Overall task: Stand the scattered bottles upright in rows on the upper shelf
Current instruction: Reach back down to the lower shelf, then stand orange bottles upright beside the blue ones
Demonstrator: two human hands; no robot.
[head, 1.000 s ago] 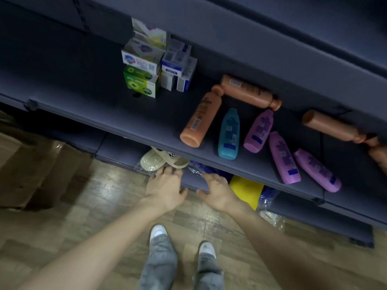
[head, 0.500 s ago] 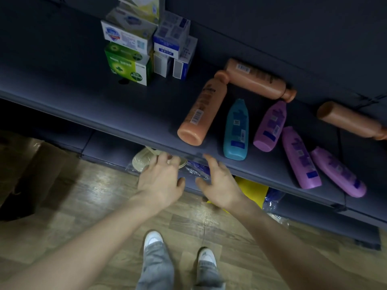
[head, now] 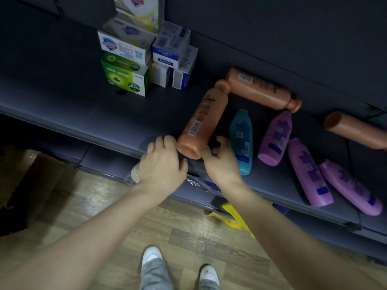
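Seven bottles [head: 274, 139] lie flat on the upper shelf [head: 62, 97]. Soap boxes [head: 125, 76] stand stacked at left. Teal bottle [head: 240, 130] lies just beside right hand [head: 222, 164]. Left hand [head: 163, 164] and right hand, below the shelf edge 0.5 s ago, now grasp nearest orange bottle [head: 203, 120] at its base.

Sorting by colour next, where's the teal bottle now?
Head view: the teal bottle lies flat on the shelf, right of centre, between the nearest orange bottle and a purple bottle.

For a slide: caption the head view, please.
Left hand and right hand cup the base of the lying orange bottle on the upper shelf; teal bottle and purple bottles lie beside.
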